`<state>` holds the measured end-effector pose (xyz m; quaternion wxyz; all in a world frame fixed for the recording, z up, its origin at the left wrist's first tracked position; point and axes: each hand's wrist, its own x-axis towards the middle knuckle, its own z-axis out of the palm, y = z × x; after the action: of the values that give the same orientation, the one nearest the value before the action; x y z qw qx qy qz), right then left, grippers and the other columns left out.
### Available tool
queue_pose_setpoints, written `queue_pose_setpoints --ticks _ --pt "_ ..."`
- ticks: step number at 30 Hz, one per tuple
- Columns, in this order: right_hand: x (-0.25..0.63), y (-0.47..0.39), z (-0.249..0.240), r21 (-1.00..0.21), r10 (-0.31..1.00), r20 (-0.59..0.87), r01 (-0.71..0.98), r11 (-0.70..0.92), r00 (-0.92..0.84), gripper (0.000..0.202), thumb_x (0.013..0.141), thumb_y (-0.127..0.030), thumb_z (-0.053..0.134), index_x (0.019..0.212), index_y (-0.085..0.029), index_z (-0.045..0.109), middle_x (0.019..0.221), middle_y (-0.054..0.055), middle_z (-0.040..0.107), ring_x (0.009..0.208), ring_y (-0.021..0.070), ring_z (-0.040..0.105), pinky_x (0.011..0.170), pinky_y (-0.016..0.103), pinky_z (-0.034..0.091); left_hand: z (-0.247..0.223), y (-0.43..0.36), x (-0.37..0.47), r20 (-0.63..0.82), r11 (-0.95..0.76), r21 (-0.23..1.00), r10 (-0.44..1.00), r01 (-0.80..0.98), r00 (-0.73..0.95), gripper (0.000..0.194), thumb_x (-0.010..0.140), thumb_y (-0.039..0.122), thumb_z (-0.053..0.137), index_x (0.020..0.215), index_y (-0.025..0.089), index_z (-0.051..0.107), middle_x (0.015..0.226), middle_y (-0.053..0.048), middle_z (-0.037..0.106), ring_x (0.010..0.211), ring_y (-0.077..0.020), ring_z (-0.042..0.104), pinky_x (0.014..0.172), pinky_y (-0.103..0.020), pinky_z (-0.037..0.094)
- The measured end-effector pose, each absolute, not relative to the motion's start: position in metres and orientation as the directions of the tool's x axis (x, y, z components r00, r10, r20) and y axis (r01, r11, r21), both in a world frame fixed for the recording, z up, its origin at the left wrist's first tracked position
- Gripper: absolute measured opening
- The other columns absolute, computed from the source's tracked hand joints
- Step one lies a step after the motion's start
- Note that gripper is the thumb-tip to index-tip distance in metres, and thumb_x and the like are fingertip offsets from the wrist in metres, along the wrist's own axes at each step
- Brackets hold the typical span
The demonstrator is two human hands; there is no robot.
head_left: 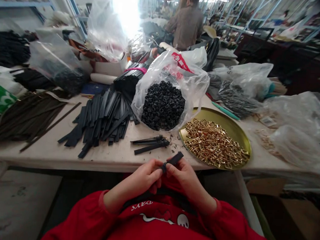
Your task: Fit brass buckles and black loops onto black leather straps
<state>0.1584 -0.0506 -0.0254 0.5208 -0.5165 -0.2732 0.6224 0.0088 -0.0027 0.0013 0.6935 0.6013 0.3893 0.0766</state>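
Just in front of the table edge, my left hand (pixel 150 173) and my right hand (pixel 182 173) meet on a short black strap (pixel 177 158). Fingers and thumbs of both hands pinch it, and one flat end sticks out past my right fingers. Between the two thumbs a small dark band seems to go around the strap; its detail is too small to tell. Beyond my hands lie a few finished-looking black straps (pixel 151 146). Behind them a clear plastic bag (pixel 197 82) holds many small black loops (pixel 163 106). Left of it is a pile of loose black strips (pixel 104 114).
A round gold tray (pixel 236 132) of gold metal buckles (pixel 217 145) stands to the right, near the edge. Long brown strips (pixel 30 114) lie at left. A turquoise tool (pixel 225 110) and plastic bags (pixel 303 115) are further right. A person (pixel 188 24) is at the back.
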Motion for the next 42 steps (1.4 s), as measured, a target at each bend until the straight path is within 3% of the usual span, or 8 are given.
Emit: queue_pose_setpoints --ticks 3,9,16,20,23,32,37,42 --pt "0.155 -0.052 -0.031 -0.951 0.964 -0.237 -0.235 -0.203 0.124 0.036 0.069 -0.038 0.068 0.095 -0.019 0.051 0.075 -0.002 0.06 0.064 0.0114 0.056 0.057 0.023 0.044 0.0 -0.001 0.017 -0.421 0.287 0.907 0.579 0.308 0.698 0.041 0.086 0.043 0.037 0.117 0.016 0.037 0.055 0.007 0.049 0.037 -0.0067 0.043 0.036 -0.017 0.032" --pt "0.221 -0.048 -0.03 -0.941 0.983 -0.051 0.32 -0.107 0.177 0.032 0.085 -0.038 0.047 0.11 -0.02 0.05 0.08 0.003 0.061 0.07 0.0158 0.057 0.064 0.03 0.046 0.003 0.015 0.025 -0.468 0.305 0.881 0.672 0.361 0.574 0.033 0.081 0.05 0.039 0.072 0.018 0.042 0.042 0.01 0.031 0.035 -0.005 0.027 0.034 -0.017 0.02" --pt "0.307 -0.015 -0.008 -0.356 0.961 0.111 0.913 -0.2 0.254 0.02 0.085 -0.029 0.046 0.095 -0.017 0.059 0.094 0.009 0.061 0.085 0.0208 0.058 0.075 0.032 0.043 -0.009 0.028 0.042 -0.489 0.358 0.872 0.646 0.334 0.586 0.039 0.076 0.056 0.04 0.077 0.017 0.045 0.047 0.009 0.039 0.034 -0.0042 0.028 0.035 -0.018 0.02" --pt "0.294 0.016 -0.008 -0.06 0.994 -0.056 0.993 -0.098 0.095 0.021 0.081 -0.032 0.054 0.093 -0.016 0.06 0.091 0.011 0.061 0.083 0.0227 0.058 0.069 0.031 0.041 -0.014 0.03 0.049 -0.469 0.337 0.883 0.641 0.326 0.607 0.039 0.077 0.055 0.038 0.079 0.017 0.046 0.052 0.007 0.045 0.033 -0.0034 0.028 0.034 -0.018 0.018" --pt "0.288 0.024 -0.014 -0.013 0.994 -0.101 0.999 -0.048 0.047 0.017 0.079 -0.028 0.058 0.092 -0.016 0.058 0.091 0.011 0.06 0.083 0.0221 0.057 0.07 0.029 0.04 -0.011 0.028 0.047 -0.456 0.309 0.889 0.645 0.337 0.613 0.037 0.079 0.053 0.037 0.077 0.017 0.045 0.052 0.007 0.044 0.033 -0.0037 0.029 0.034 -0.018 0.019" --pt "0.29 0.01 -0.008 -0.375 0.992 0.067 0.924 -0.071 0.103 0.002 0.079 -0.016 0.054 0.078 -0.016 0.056 0.078 0.004 0.059 0.072 0.0152 0.052 0.067 0.027 0.038 0.011 0.021 0.049 -0.323 0.072 0.915 0.72 0.397 0.614 0.028 0.085 0.04 0.035 0.076 0.017 0.047 0.052 0.007 0.043 0.04 -0.0065 0.034 0.04 -0.019 0.026" --pt "0.272 -0.012 0.039 -0.908 0.993 0.067 0.419 0.022 0.094 0.016 0.075 -0.029 0.062 0.079 -0.017 0.053 0.066 -0.003 0.054 0.056 0.0092 0.048 0.053 0.022 0.037 0.036 0.027 0.077 -0.079 -0.224 0.901 0.756 0.371 0.65 0.025 0.084 0.039 0.04 0.082 0.016 0.051 0.058 0.005 0.047 0.047 -0.0077 0.04 0.046 -0.019 0.03" --pt "0.257 -0.033 0.066 -0.997 0.999 0.033 0.064 0.031 0.031 0.021 0.069 -0.029 0.068 0.073 -0.017 0.052 0.061 -0.005 0.054 0.053 0.0066 0.05 0.049 0.019 0.038 0.06 0.014 0.103 0.06 -0.371 0.855 0.763 0.361 0.643 0.02 0.081 0.034 0.045 0.076 0.016 0.05 0.058 0.004 0.047 0.049 -0.0081 0.041 0.048 -0.02 0.03"
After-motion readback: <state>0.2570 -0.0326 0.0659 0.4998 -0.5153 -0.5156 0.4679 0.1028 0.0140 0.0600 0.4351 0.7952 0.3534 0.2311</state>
